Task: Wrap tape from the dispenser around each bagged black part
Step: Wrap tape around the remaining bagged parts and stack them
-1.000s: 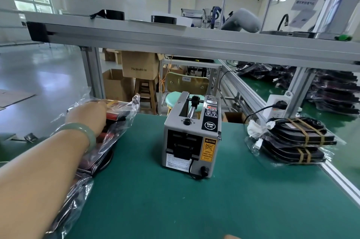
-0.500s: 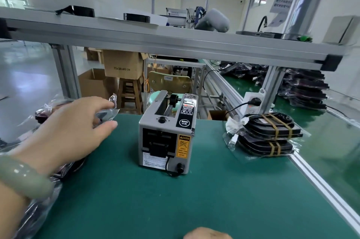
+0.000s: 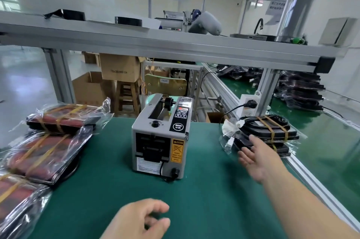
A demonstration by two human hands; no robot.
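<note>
The grey tape dispenser (image 3: pixel 161 141) stands mid-table on the green mat. To its right lies a stack of bagged black parts (image 3: pixel 272 129) bound with yellowish tape. My right hand (image 3: pixel 255 157) stretches out with straight fingers, its tips at the near edge of that stack's plastic bag; whether they touch it is unclear. On the left sits a pile of taped bagged parts (image 3: pixel 48 153), with one more bagged part (image 3: pixel 62 119) on top at the back. My left hand (image 3: pixel 140 219) hovers low over the mat in front of the dispenser, fingers loosely curled, holding nothing.
An aluminium shelf beam (image 3: pixel 175 47) crosses overhead above the table's far edge. A power strip (image 3: pixel 248 104) on the right post feeds the dispenser's cable. The table's metal rail (image 3: pixel 311 176) runs along the right side. Cardboard boxes (image 3: pixel 118 67) and a stool stand behind.
My left hand let go of the bagged part on the left pile and drew back to the front of the mat. My right hand came into view and reached toward the right stack.
</note>
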